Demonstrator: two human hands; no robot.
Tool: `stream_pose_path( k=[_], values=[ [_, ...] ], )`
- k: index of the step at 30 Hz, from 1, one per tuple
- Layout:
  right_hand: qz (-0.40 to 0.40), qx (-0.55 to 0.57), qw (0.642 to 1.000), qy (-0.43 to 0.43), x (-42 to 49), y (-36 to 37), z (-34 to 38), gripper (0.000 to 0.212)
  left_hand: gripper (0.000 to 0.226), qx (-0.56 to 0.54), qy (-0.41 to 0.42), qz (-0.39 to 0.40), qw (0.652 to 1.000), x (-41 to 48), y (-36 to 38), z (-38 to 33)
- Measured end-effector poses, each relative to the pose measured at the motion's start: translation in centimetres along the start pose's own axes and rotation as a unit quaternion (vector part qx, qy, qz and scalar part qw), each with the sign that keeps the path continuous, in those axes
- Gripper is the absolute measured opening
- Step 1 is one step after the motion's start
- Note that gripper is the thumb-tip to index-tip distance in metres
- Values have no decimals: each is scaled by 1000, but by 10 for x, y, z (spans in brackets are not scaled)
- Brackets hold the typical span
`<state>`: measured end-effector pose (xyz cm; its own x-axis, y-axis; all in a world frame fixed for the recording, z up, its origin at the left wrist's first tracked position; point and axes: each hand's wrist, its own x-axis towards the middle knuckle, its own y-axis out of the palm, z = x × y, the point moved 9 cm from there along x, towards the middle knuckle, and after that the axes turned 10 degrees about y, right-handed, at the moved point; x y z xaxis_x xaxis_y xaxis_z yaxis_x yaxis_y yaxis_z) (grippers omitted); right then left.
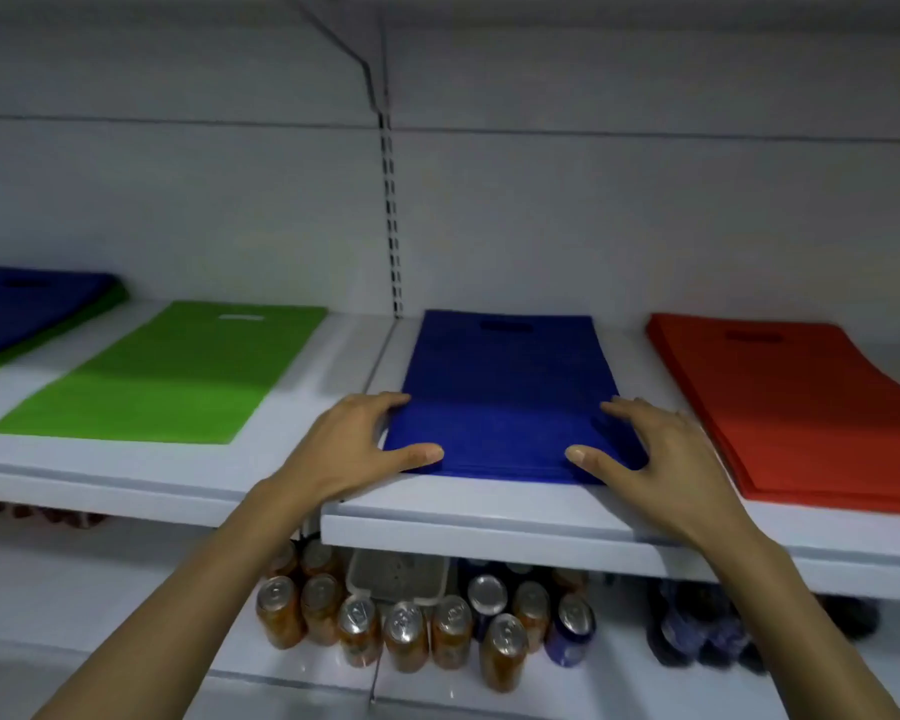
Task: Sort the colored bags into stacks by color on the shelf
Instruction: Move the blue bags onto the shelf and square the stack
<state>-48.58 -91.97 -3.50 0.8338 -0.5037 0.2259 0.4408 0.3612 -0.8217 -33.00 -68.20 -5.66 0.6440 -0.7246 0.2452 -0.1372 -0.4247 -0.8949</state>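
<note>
the left hand point(354, 449) and right hand point(661, 459) bracket the near end of the blue stack point(510, 387). their fingers lie loosely extended against its side edges, thumbs on top, and neither is closed round anything. the stack lies flat between the palms on the shelf point(489, 532), its near edge close to the lip. beyond the left hand lies the green stack point(167, 371), and further that way a mixed pile point(32, 309), blue over green, not yet sorted. the red stack point(801, 407) sits just outside the right hand. as i judge the risks, uneven pressure would skew the thin top bags. a pull toward the wrists could slide layers off the lip onto the cans point(406, 626) below. the right hand could also nudge the red stack.
</note>
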Motion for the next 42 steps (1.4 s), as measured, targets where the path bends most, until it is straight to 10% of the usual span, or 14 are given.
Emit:
stream_pose_path(
  k=[14, 26, 42],
  values=[
    [194, -104, 957, -190, 75, 81, 261, 76, 80, 263, -158, -59, 950, -58, -205, 87],
    [147, -220, 890, -371, -4, 173, 488, 59, 71, 262, -347, -46, 899, -234, -302, 204],
    [137, -91, 911, -377, -89, 299, 679, 55, 55, 334, -307, -57, 889, -396, -351, 361]
  ],
)
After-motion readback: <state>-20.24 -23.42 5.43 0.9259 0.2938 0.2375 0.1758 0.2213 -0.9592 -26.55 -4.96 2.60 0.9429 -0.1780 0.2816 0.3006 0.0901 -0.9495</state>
